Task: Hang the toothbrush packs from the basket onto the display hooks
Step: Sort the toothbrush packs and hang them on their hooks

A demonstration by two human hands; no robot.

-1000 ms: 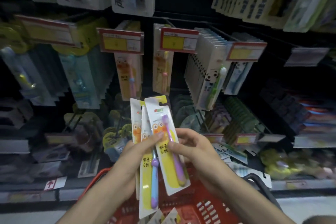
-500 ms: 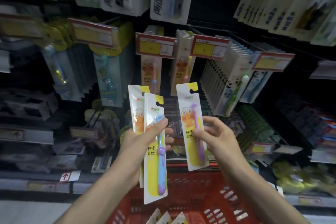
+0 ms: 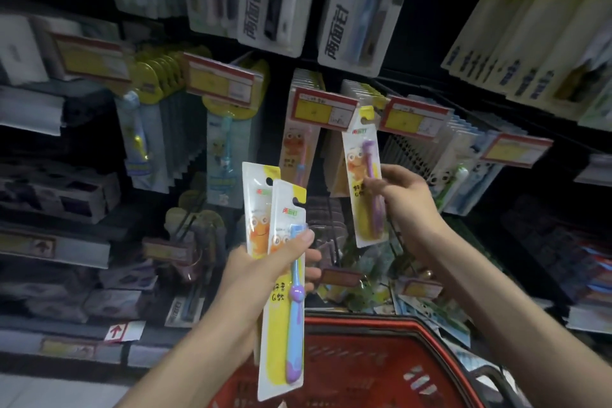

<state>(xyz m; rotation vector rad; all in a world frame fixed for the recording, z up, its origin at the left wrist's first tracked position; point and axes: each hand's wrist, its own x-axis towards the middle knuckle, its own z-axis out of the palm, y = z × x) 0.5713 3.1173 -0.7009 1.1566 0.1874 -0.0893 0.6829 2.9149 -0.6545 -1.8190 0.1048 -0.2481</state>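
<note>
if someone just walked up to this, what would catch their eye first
The right hand holds a pack with a purple toothbrush up at the red-and-yellow price tags in the middle of the display. Lower left of it, the left hand grips two more packs, the front one with a blue toothbrush, above the red basket at the bottom edge.

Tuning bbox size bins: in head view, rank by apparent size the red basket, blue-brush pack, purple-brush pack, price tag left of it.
1. red basket, even partly cropped
2. blue-brush pack
3. purple-brush pack; likely equal to the blue one, only farther from the camera
4. price tag
</note>
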